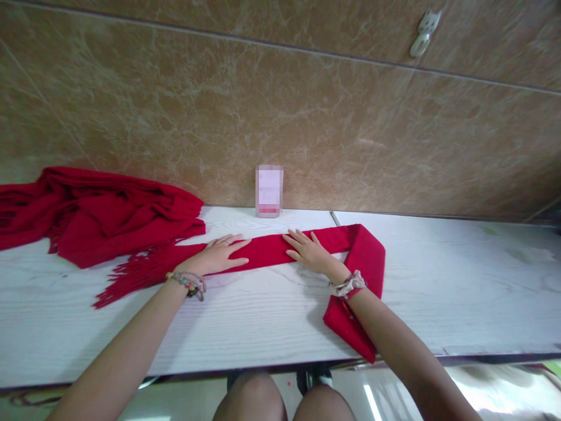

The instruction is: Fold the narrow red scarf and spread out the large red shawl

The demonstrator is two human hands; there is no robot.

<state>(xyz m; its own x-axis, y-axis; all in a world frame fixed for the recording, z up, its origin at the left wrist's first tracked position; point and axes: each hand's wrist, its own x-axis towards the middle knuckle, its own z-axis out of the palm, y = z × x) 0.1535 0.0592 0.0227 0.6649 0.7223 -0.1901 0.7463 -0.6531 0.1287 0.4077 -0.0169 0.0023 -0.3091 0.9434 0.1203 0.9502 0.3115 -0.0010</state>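
Fingers of the left hand (218,255) and right hand (310,252) lay spread, unclenched, on the fringed red cloth scarf (266,251) along the white wood-grain desk (245,316); its edge-reaching end risked slipping, skewing it.

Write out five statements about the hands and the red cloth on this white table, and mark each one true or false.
1. The left hand and the right hand both lie on the red strip. True.
2. The strip's fringe is nearer the right hand. False: it is nearer the left hand.
3. The bunched red cloth lies by the wall, on the left. True.
4. The strip runs straight from end to end. False: beyond the right hand it turns back toward the person.
5. Both wrists are bare. False: each wears something, such as the bracelets on the left.
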